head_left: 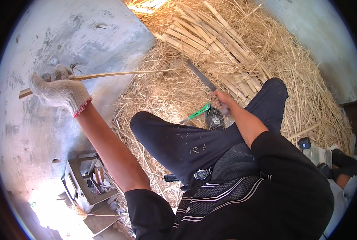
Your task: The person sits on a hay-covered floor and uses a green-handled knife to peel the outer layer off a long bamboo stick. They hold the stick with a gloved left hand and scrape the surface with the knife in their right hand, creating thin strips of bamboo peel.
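My left hand (62, 90), in a white knitted glove with a red-edged cuff, is closed around a long, thin bamboo strip (118, 73). The strip's thick end sticks out to the left of the glove. Its thin end reaches right, over the shavings, toward the knife tip. Bare and closed, my right hand (223, 100) grips the handle of a long-bladed knife (201, 75), whose blade points up and left. Between my bent legs lie a green utility knife (199, 112) and a dark, rounded object (214, 119) I cannot identify.
Split bamboo strips (218, 38) are heaped ahead on pale shavings (158, 96). A scuffed wall (82, 36) rises at left, another wall (318, 32) at right. A wooden box (91, 180) with odds and ends stands lower left. Part of another person (342, 168) shows lower right.
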Motion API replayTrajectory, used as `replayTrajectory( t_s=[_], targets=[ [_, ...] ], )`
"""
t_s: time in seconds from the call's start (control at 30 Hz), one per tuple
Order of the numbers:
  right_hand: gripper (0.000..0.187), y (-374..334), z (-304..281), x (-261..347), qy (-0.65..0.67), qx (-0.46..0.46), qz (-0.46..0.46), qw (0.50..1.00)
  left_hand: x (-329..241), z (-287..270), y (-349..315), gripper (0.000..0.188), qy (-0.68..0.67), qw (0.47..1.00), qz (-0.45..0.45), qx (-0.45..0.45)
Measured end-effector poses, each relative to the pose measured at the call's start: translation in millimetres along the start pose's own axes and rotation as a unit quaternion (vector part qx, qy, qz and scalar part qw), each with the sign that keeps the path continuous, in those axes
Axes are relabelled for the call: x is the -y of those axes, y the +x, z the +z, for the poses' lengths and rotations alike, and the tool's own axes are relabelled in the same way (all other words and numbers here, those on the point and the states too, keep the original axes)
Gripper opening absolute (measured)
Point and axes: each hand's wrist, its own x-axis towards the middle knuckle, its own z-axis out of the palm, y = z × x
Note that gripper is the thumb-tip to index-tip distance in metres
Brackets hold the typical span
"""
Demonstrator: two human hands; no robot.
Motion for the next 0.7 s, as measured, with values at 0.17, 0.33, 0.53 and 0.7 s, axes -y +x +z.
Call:
replayTrajectory(
  t_s=[0.17,0.33,0.53,0.7],
  targets=[
    [0.030,-16.6,-7.0,-8.5,-0.365,-0.325,-0.054,0.871,-2.1,1.9,-3.6,0.029,0.023,1.000,-0.015,0.014],
    [0.030,-23.6,22.0,17.3,-0.401,-0.220,-0.346,0.819,-3.3,19.4,-17.1,0.029,0.020,0.999,-0.004,0.035],
    [0.022,-12.7,103.2,19.2,-0.585,0.102,-0.418,0.687,-4.7,37.6,-24.7,0.035,0.008,0.992,0.008,0.123],
    [0.022,14.8,117.1,-24.6,-0.556,0.014,-0.398,0.729,-10.2,64.0,-31.9,0.044,0.017,0.994,-0.033,0.099]
  ],
)
